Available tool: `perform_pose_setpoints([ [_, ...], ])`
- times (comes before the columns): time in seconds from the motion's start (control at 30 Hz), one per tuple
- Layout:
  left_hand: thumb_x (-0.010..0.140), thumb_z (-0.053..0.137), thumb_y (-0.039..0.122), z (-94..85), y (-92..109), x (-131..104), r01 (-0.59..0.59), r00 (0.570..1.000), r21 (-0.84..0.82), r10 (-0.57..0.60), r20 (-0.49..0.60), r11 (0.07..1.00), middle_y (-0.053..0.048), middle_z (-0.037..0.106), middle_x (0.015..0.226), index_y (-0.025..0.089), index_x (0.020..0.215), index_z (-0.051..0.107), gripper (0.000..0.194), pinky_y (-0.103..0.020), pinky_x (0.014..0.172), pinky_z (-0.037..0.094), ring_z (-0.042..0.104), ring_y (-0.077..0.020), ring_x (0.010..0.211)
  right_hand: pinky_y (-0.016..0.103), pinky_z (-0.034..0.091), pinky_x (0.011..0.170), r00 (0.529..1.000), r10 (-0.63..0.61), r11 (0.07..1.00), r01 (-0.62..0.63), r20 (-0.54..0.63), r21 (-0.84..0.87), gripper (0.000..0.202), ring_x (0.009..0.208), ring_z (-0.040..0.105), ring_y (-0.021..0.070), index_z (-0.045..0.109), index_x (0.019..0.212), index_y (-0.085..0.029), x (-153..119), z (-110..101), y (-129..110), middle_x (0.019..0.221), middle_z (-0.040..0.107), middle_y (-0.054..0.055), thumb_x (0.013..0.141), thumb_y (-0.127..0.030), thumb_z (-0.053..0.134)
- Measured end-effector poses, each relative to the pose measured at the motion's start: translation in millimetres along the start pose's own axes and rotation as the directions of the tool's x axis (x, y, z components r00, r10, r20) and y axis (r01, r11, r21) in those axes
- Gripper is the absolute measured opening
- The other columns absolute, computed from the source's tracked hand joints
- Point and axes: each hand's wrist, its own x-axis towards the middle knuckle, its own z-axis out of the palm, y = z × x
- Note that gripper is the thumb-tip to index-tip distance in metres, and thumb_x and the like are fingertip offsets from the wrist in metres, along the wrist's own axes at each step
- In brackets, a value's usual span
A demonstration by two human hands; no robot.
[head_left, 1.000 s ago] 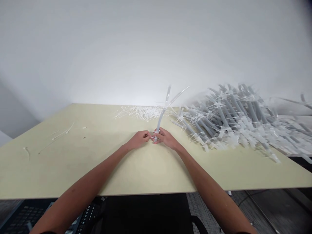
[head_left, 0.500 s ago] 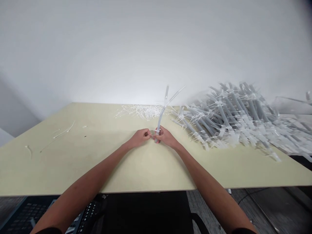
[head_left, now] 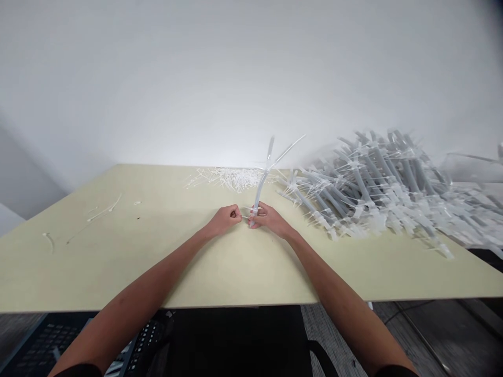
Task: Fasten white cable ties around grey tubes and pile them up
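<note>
A clear, Y-branched plastic tube (head_left: pixel 261 186) stands nearly upright over the table, its two thin arms spreading at the top. My right hand (head_left: pixel 270 219) is closed around its lower end. Thin white cable ties sit on the tube at the fork and near the lower end. My left hand (head_left: pixel 225 219), just to the left, is closed in a pinch on the tail of a cable tie (head_left: pixel 244 217) that runs across to the tube's lower end. The tie's head is partly hidden by my right fingers.
A heap of similar tubes with ties (head_left: pixel 369 178) covers the right side of the table (head_left: pixel 236 272). Loose white cable ties (head_left: pixel 239 179) lie at the back. A few stray ties (head_left: pixel 112 208) are on the left. A dark crate (head_left: pixel 43 340) stands below the front edge.
My left hand has drawn slightly left from my right hand, so more of the tie's tail shows between them. The tube's top has tipped a little to the right.
</note>
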Motion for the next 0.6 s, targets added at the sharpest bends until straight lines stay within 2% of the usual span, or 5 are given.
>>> perform_pose_setpoints([
  [0.13, 0.075, 0.045, 0.038, -1.1, 1.4, -2.1, 0.043, 0.999, -0.099, -0.042, 0.015, 0.994, 0.003, 0.051, 0.064, 0.016, 0.075, 0.053, 0.023, -0.022, 0.053, 0.030, 0.040, -0.0094, 0.056, 0.035, 0.053, 0.072, 1.000, -0.015, 0.997, 0.015, -0.005, 0.078, 0.028, 0.078, 0.060, 0.0170, 0.053, 0.092, -0.017, -1.8, -0.9, -6.3, 0.082, 0.059, 0.004, 0.077, -0.041, 0.057],
  [0.27, 0.076, 0.048, 0.048, 1.0, 5.9, -3.6, 0.060, 0.996, -0.221, -0.045, 0.071, 0.973, -0.001, 0.056, 0.076, 0.016, 0.086, 0.057, 0.035, -0.024, 0.063, 0.037, 0.050, -0.0121, 0.068, 0.029, 0.051, 0.066, 0.996, -0.062, 0.997, 0.064, -0.061, 0.035, 0.028, 0.077, 0.056, 0.0145, 0.056, 0.089, -0.017, 2.4, -3.4, -3.8, 0.084, 0.056, 0.003, 0.075, -0.042, 0.058],
  [0.4, 0.074, 0.052, 0.050, 5.1, 7.7, -2.3, 0.055, 0.993, -0.247, -0.026, 0.119, 0.968, -0.006, 0.061, 0.091, 0.014, 0.091, 0.059, 0.040, -0.028, 0.073, 0.040, 0.054, -0.0165, 0.082, 0.023, 0.043, 0.055, 0.989, -0.111, 0.993, 0.106, -0.094, -0.054, 0.029, 0.061, 0.049, 0.0097, 0.057, 0.086, -0.016, 5.6, -2.6, -0.7, 0.073, 0.054, 0.000, 0.073, -0.042, 0.059],
  [0.6, 0.074, 0.051, 0.052, 8.2, 3.6, 0.0, 0.054, 0.995, -0.232, -0.034, 0.090, 0.971, -0.005, 0.063, 0.087, 0.014, 0.090, 0.060, 0.042, -0.028, 0.074, 0.040, 0.056, -0.0161, 0.080, 0.023, 0.039, 0.057, 0.986, -0.116, 0.991, 0.107, -0.116, -0.074, 0.031, 0.058, 0.045, 0.0096, 0.058, 0.083, -0.016, 5.8, 1.8, -3.1, 0.070, 0.054, 0.000, 0.070, -0.044, 0.060],
])
